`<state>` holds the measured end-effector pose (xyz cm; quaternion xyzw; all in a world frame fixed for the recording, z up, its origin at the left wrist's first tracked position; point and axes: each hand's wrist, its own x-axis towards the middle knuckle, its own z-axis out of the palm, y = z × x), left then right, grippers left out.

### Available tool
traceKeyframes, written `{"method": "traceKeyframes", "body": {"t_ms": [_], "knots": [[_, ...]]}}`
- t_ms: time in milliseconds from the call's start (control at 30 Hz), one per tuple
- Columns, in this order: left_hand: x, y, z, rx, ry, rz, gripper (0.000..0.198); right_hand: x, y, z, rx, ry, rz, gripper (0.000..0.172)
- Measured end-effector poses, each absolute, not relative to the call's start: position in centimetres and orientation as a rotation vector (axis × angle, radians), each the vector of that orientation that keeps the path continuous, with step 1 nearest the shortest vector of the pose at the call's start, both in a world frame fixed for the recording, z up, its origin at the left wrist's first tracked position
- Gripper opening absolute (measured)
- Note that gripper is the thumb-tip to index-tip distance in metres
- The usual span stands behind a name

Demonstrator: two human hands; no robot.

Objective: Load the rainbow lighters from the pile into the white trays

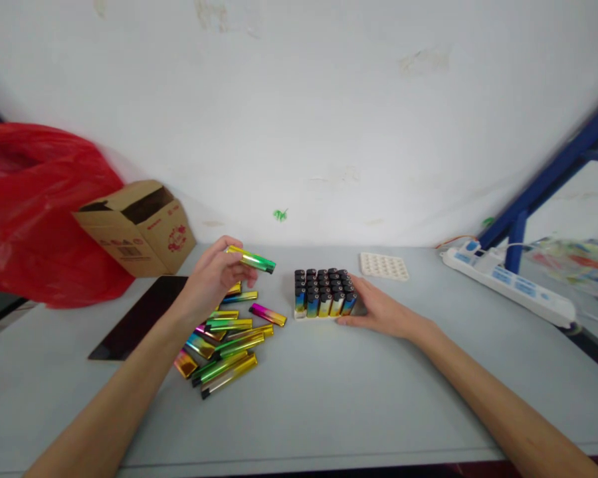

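Observation:
My left hand is closed on a shiny yellow-green lighter, held in the air with its black end pointing right and slightly down. Below that hand lies a loose pile of metallic lighters in yellow, green, blue and pink. A pink-yellow lighter rests at the pile's right edge. To the right, a white tray holds rows of upright lighters, black tops up. My right hand grips the tray's right side, thumb at the front corner; its other fingers are partly hidden behind the lighters.
A white holed tray lies near the wall. On the left are a dark flat panel, an open cardboard box and a red plastic bag. A power strip and blue metal frame are on the right.

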<state>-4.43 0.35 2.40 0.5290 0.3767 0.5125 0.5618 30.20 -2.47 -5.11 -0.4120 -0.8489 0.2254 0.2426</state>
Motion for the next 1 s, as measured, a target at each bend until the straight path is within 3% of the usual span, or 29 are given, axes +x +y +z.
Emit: {"method": "traceKeyframes", "body": {"t_ms": [367, 533, 633, 867, 1000], "knots": [[-0.9, -1.5, 0.6, 1.044, 0.722, 1.013, 0.036, 30.3, -2.4, -5.3, -1.098, -2.312, 0.61, 0.093], [0.0, -2.0, 0.0, 1.034, 0.708, 0.926, 0.022, 30.2, -2.4, -5.1, -1.104, -2.32, 0.628, 0.091], [0.1, -2.0, -0.2, 1.028, 0.764, 0.953, 0.028, 30.3, -2.4, -5.2, -1.123, -2.323, 0.633, 0.09], [-1.0, -1.1, -0.1, 1.552, 0.992, 1.019, 0.045, 30.3, -2.5, -5.1, -1.131, -2.327, 0.642, 0.09], [-1.4, -0.8, -0.4, 1.78, 1.126, 1.055, 0.041, 30.2, -2.5, -5.0, -1.158, -2.329, 0.643, 0.09]]}}
